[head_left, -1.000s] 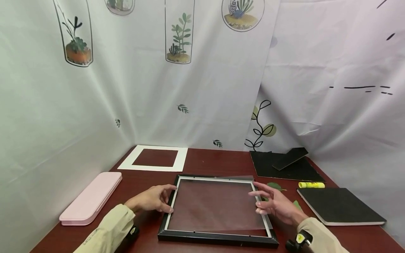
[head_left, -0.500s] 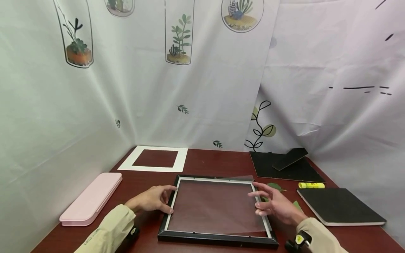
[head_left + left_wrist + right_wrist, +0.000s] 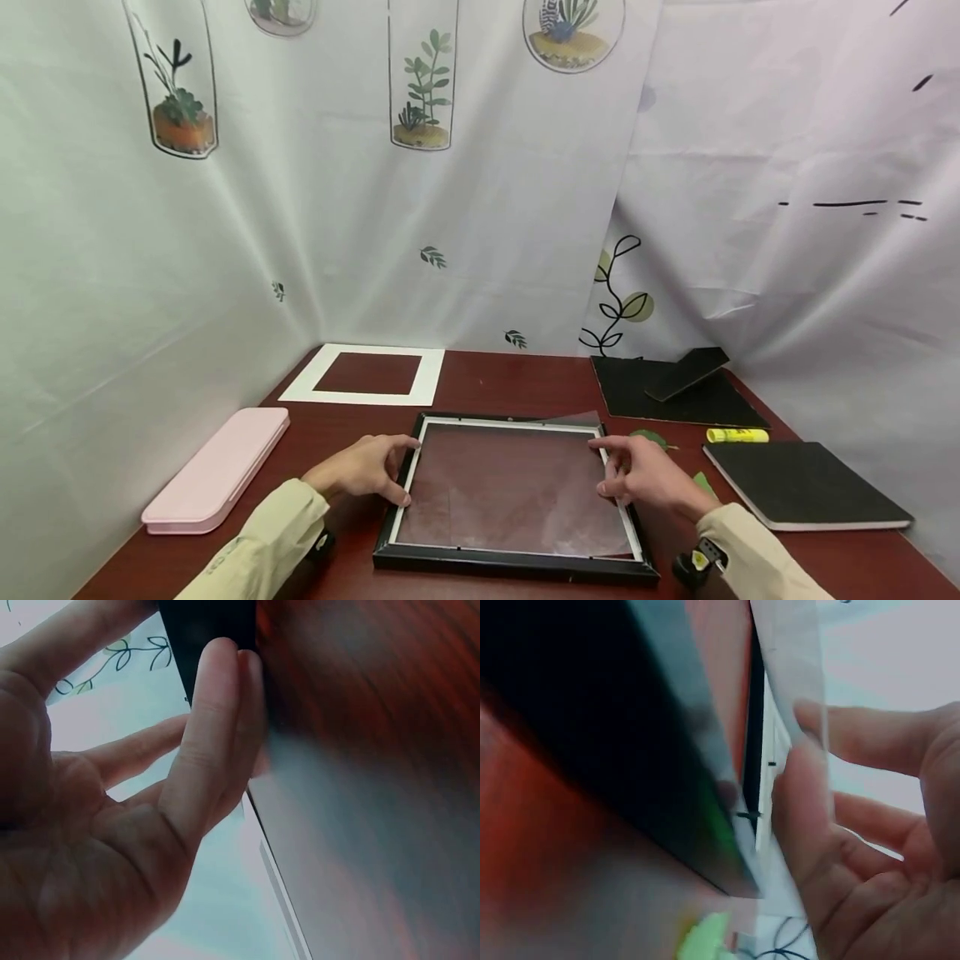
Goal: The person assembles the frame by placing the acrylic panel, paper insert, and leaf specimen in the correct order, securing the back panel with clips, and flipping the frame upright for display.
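Clear sheet [image 3: 517,492] askew over black frame [image 3: 510,563]; pink case [image 3: 217,468] closed.

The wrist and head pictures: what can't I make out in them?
Head: part of the right side of the black frame, covered by the right grip.
Head: the rest of one leaf, behind that grip.
Head: what, if anything, the closed pink case holds; its lid hides it.
Head: any words on the yellow tube; too small.
Left wrist: uppermost fingertip of the left grip, cut off by the top edge.
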A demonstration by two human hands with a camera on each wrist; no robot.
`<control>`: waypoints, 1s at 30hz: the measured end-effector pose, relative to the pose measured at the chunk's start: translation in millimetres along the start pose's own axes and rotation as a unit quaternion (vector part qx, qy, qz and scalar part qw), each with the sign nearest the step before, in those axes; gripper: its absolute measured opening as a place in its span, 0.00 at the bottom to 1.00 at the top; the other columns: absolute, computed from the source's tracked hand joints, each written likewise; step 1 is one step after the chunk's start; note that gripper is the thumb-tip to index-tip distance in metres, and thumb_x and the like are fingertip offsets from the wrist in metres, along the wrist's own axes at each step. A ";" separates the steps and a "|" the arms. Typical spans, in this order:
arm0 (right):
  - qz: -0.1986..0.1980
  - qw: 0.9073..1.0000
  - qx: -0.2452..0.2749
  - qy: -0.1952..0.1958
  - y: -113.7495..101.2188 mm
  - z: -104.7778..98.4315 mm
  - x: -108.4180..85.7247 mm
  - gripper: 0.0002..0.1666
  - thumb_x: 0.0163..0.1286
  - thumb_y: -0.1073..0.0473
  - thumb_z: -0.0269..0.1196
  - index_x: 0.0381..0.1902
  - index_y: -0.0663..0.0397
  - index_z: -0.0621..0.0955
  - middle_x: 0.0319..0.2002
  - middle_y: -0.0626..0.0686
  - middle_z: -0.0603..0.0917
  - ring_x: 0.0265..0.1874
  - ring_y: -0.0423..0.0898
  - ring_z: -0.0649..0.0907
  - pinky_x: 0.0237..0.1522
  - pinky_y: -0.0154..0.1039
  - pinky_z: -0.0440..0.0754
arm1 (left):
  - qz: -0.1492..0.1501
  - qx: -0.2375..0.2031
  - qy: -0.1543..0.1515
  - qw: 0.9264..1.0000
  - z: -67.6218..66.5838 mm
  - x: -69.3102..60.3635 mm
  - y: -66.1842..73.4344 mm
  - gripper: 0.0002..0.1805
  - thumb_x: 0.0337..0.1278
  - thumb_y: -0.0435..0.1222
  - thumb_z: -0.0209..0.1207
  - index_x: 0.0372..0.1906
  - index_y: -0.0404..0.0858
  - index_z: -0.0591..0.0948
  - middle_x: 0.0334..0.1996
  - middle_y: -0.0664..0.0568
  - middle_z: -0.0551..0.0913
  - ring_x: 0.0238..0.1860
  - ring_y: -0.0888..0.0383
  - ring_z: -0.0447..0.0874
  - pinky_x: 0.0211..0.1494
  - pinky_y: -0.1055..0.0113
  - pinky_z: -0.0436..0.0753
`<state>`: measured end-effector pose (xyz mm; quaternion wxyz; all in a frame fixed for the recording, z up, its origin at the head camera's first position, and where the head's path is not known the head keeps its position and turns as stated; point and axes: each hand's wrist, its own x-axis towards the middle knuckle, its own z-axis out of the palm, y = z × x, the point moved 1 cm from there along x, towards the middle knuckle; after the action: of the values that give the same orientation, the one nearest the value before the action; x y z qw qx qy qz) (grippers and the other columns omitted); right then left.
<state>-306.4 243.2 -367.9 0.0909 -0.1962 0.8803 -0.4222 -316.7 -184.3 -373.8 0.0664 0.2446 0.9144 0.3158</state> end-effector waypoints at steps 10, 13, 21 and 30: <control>-0.019 0.988 -0.149 -0.027 -5.1 -1.9 3.3 0.36 0.55 0.57 0.77 0.60 0.64 0.80 0.19 0.46 0.77 0.17 0.36 0.71 0.22 0.32 0.70 | -0.044 -0.007 0.021 0.999 -1.6 1.2 8.7 0.44 0.26 0.30 0.81 0.62 0.35 0.79 0.22 0.51 0.79 0.26 0.57 0.77 0.30 0.65 0.77; -0.013 0.984 -0.176 -0.033 -6.4 -0.1 4.9 0.34 0.54 0.57 0.77 0.58 0.64 0.81 0.17 0.45 0.75 0.16 0.36 0.70 0.23 0.32 0.67 | -0.060 -0.012 0.023 0.998 -1.3 0.9 10.6 0.44 0.26 0.29 0.81 0.62 0.36 0.79 0.23 0.50 0.79 0.26 0.56 0.77 0.29 0.65 0.77; 0.051 0.968 -0.247 -0.011 -13.6 2.2 6.9 0.36 0.49 0.55 0.80 0.57 0.53 0.83 0.46 0.55 0.87 0.36 0.47 0.82 0.39 0.48 0.82 | -0.093 -0.056 0.018 0.994 0.9 1.0 14.5 0.44 0.27 0.24 0.79 0.62 0.36 0.78 0.26 0.46 0.80 0.22 0.57 0.82 0.27 0.63 0.85; 0.038 0.969 -0.240 -0.037 -6.4 2.3 8.3 0.40 0.60 0.49 0.74 0.67 0.57 0.75 0.62 0.64 0.79 0.62 0.65 0.77 0.60 0.66 0.74 | -0.103 -0.032 -0.078 0.991 1.3 8.3 20.7 0.43 0.37 0.21 0.70 0.65 0.48 0.79 0.43 0.42 0.79 0.21 0.57 0.82 0.27 0.62 0.86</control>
<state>-311.5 234.5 -364.3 0.0898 -0.1940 0.9589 -0.1868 -315.2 -165.4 -362.0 0.1770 0.1710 0.9160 0.3167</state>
